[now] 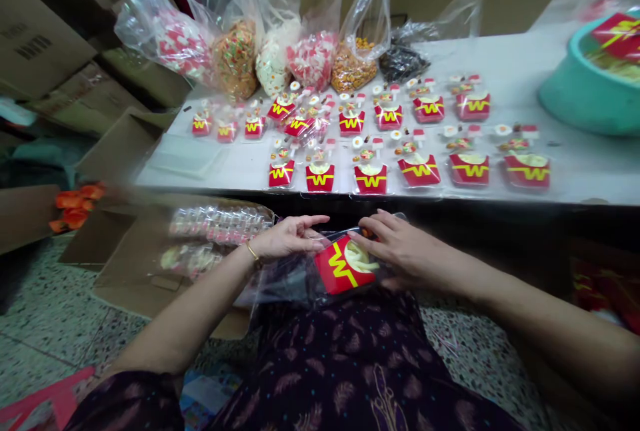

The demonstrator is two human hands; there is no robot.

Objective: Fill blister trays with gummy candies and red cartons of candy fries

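A small clear plastic bag (pixel 379 271) hangs tilted over my lap. Inside it are a red toy fries carton (pixel 340 270) with a yellow W and pale fries (pixel 361 256). My right hand (pixel 393 244) grips the bag's upper right side, its thumb pressed near the fries. On the other side, my left hand (pixel 291 238) has its index finger stretched out and apart from the thumb. The left thumb tip touches or nearly touches the plastic by the carton; its lower fingers are partly hidden. Several similar filled bags (pixel 371 178) lie in rows on the white table ahead.
Clear sacks of small pieces, including orange ones (pixel 353 68), line the table's (pixel 590 171) back. A teal basin (pixel 575 94) stands right. Flat plastic bags (pixel 187 161) lie left. Below, an open cardboard box (pixel 135 268) holds packed bags, close to my left forearm.
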